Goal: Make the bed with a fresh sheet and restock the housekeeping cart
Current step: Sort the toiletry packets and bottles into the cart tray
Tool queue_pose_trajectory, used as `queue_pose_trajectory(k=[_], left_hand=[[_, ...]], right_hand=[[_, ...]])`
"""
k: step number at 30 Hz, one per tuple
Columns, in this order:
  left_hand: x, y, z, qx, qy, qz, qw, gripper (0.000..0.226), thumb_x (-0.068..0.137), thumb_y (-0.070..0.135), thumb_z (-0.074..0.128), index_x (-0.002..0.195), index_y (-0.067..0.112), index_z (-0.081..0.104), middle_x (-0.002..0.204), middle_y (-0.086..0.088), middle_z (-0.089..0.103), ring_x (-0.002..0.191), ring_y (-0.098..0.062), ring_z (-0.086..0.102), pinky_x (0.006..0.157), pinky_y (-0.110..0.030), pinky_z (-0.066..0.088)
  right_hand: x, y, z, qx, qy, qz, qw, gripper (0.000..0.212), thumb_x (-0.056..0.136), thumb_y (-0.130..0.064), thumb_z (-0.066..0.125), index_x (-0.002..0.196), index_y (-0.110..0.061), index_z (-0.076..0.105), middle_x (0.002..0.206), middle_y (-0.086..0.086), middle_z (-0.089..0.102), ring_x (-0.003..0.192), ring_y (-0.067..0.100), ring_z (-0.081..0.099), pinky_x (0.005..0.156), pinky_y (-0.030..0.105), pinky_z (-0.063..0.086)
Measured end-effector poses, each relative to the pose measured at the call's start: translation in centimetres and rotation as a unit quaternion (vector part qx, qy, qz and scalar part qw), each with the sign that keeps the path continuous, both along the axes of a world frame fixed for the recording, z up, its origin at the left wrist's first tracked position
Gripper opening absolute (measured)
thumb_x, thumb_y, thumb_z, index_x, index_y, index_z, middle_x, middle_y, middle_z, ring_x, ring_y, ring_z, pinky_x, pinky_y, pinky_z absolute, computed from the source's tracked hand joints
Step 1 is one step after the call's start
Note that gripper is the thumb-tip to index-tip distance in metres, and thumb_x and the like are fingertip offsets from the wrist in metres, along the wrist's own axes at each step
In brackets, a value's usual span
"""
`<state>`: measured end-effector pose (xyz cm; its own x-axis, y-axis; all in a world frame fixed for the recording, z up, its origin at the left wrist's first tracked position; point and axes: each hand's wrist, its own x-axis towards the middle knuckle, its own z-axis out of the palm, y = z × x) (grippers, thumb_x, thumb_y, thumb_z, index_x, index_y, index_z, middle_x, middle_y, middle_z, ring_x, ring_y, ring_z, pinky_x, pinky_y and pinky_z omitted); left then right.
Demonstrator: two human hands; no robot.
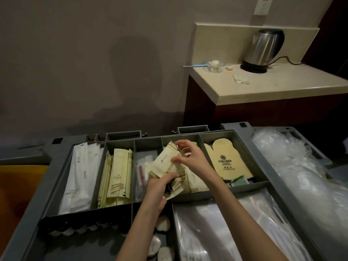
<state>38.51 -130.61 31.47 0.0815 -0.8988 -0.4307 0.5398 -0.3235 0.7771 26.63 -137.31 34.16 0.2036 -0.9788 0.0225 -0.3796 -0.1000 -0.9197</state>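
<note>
Being pinched by the right hand (190,157) and gripped underneath by the left hand (160,187), cream amenity packets (165,162) are being held above the housekeeping cart tray (62,166).

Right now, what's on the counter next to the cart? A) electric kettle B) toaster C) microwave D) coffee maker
A: a steel electric kettle with a black handle sits on its base on the cream countertop, cord trailing to the right.
</note>
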Motion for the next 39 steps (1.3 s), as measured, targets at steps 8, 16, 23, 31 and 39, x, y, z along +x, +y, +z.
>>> queue_pose_trajectory(k=[8, 16, 23, 31, 39], left_hand=[[0.8, 0.0, -0.3, -0.004, 0.054, 0.027, 0.998, 0.037, 0.076, 0.012, 0.071, 0.110, 0.023, 0.060, 0.101, -0.011, 0.073, 0.095, -0.031, 0.069, 0.077, -0.051, 0.056], [2.3, -1.1, -1.2, 0.079, 0.030, 0.115, 0.990, 0.046, 0.079, -0.003, 0.066, 0.122, 0.008, 0.054, 0.104, -0.020, 0.069, 0.088, -0.031, 0.070, 0.054, -0.035, 0.056], [4.4, -1.9, -0.5, 0.077, -0.018, 0.152, 0.985, 0.038, 0.081, 0.000, 0.066, 0.117, 0.004, 0.055, 0.100, -0.016, 0.069, 0.084, -0.024, 0.067, 0.045, -0.022, 0.053], [5.2, -3.5, -0.3, 0.084, -0.023, 0.156, 0.984, 0.022, 0.081, -0.002, 0.066, 0.099, 0.007, 0.059, 0.087, -0.014, 0.071, 0.073, -0.022, 0.071, 0.060, -0.032, 0.059], [5.2, -3.9, 0.0, 0.073, -0.016, 0.158, 0.985, 0.016, 0.082, -0.003, 0.064, 0.094, 0.007, 0.059, 0.083, -0.013, 0.070, 0.068, -0.020, 0.070, 0.055, -0.030, 0.058]], right_hand=[[0.1, -1.1, -0.8, 0.021, -0.032, -0.045, 0.998, 0.035, 0.082, -0.012, 0.071, 0.107, -0.030, 0.054, 0.108, 0.000, 0.055, 0.097, 0.019, 0.060, 0.073, 0.026, 0.057], [-1.7, -4.2, -1.3, -0.004, -0.041, -0.090, 0.995, 0.037, 0.083, -0.006, 0.069, 0.112, -0.022, 0.054, 0.112, -0.001, 0.057, 0.098, 0.014, 0.060, 0.068, 0.026, 0.058], [-1.3, -9.2, -2.6, 0.010, 0.113, -0.013, 0.994, 0.036, 0.078, -0.010, 0.075, 0.109, -0.021, 0.060, 0.108, -0.005, 0.056, 0.106, 0.015, 0.056, 0.077, 0.025, 0.052], [1.3, -11.3, -4.9, -0.041, 0.187, 0.034, 0.981, 0.038, 0.084, -0.006, 0.067, 0.119, -0.021, 0.062, 0.112, -0.005, 0.046, 0.104, 0.009, 0.045, 0.091, 0.024, 0.044], [0.5, -11.0, -5.8, -0.029, 0.109, 0.021, 0.993, 0.050, 0.084, -0.002, 0.065, 0.127, -0.023, 0.050, 0.107, -0.007, 0.060, 0.102, 0.008, 0.057, 0.077, 0.014, 0.049]])
